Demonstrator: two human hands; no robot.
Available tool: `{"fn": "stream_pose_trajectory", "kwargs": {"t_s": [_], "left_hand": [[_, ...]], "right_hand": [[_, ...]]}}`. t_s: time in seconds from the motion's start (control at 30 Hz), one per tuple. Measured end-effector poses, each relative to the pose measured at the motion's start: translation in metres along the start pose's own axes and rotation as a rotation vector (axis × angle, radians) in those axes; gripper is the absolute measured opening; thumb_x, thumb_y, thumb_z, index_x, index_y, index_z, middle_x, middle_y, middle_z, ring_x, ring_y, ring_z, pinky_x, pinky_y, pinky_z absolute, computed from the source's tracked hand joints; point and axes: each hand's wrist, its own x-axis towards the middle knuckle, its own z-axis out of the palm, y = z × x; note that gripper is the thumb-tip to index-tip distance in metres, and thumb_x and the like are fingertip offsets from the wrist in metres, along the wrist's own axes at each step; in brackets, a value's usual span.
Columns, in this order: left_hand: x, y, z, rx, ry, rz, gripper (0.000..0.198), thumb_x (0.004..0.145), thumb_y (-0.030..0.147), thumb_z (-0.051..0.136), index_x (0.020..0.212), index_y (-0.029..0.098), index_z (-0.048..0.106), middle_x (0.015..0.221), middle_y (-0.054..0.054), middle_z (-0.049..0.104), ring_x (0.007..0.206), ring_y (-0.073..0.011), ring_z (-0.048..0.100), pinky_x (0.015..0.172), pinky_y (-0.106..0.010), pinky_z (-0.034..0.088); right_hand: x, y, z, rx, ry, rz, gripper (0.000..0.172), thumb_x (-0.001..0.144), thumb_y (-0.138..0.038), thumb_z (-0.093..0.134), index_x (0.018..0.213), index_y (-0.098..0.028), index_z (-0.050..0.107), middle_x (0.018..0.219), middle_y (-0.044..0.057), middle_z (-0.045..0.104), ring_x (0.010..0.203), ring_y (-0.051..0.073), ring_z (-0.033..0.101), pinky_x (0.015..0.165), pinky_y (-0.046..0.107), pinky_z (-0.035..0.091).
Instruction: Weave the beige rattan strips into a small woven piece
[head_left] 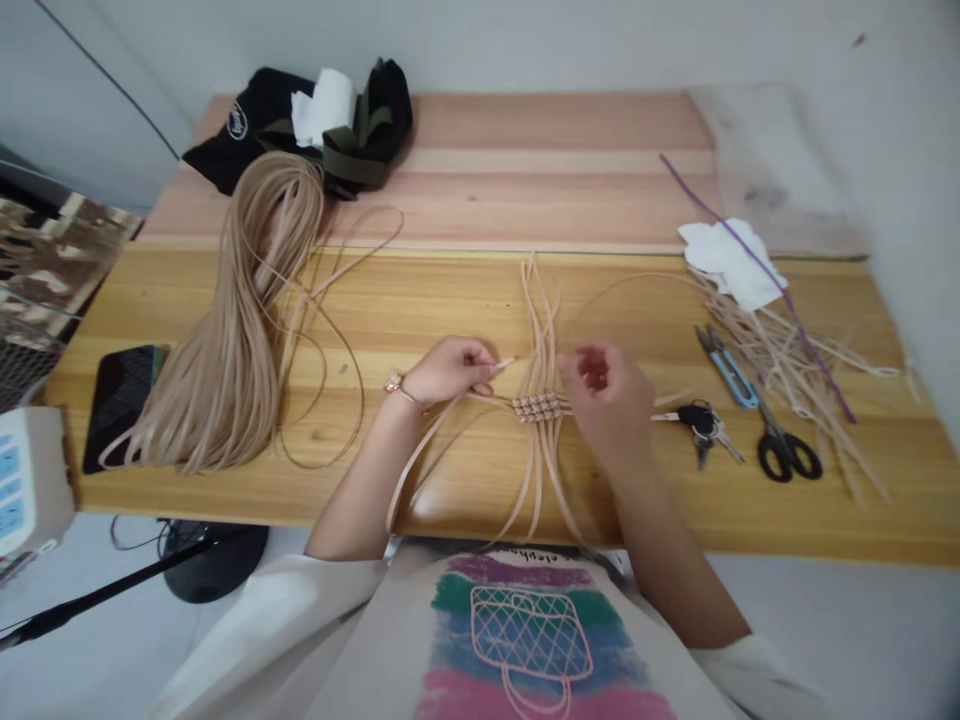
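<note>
A small woven piece of beige cord (pixel 537 407) lies flat on the table, with loose strands fanning out above, below and to both sides. My left hand (pixel 454 370), just left of it, pinches a cord whose pale tip (pixel 505 363) sticks out past the fingers. More strands run beneath this hand toward the table's front edge. On the other side, my right hand (pixel 611 400) is raised a little and blurred, its fingers curled together. A thin cord (pixel 630 283) arcs from those fingertips toward the right. Part of the right-hand strands is hidden under that hand.
Left lie a big hank of beige cord (pixel 240 330) and a dark phone (pixel 120 405). A black bag (pixel 386 110) with a tissue roll (pixel 334 100) sits behind. Rightward are keys (pixel 703 425), blue snips (pixel 731 370), scissors (pixel 784 445), cord scraps (pixel 806 365) and a purple strip (pixel 750 255).
</note>
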Motion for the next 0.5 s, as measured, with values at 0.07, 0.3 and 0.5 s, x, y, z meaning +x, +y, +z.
{"fn": "stream_pose_trajectory", "kwargs": {"t_s": [0.07,0.3,0.5], "left_hand": [[-0.004,0.003,0.002,-0.013,-0.085,-0.059,0.013,0.071,0.014,0.067,0.065,0.011,0.055,0.051,0.002,0.057,0.045,-0.0098,0.059,0.044,-0.017,0.041],[-0.030,0.026,0.012,-0.168,-0.224,0.169,0.015,0.074,0.024,0.064,0.071,0.012,0.056,0.051,0.002,0.060,0.042,-0.0067,0.055,0.042,-0.015,0.036],[-0.074,0.055,-0.008,-0.029,0.101,0.382,0.018,0.071,0.029,0.066,0.073,0.013,0.059,0.058,0.000,0.062,0.053,-0.0105,0.060,0.050,-0.019,0.043]], "right_hand": [[-0.012,-0.017,-0.009,-0.220,-0.275,-0.104,0.038,0.076,-0.044,0.059,0.103,-0.017,0.059,0.091,0.008,0.063,0.082,0.022,0.056,0.073,0.036,0.043],[-0.032,-0.048,0.000,-0.577,-0.477,-0.067,0.041,0.082,-0.029,0.053,0.118,-0.010,0.052,0.114,0.019,0.057,0.104,0.032,0.052,0.082,0.041,0.040],[-0.017,-0.048,-0.027,-0.265,-0.471,-0.112,0.020,0.085,-0.023,0.045,0.088,-0.017,0.065,0.092,0.011,0.068,0.084,0.025,0.061,0.071,0.034,0.042]]}}
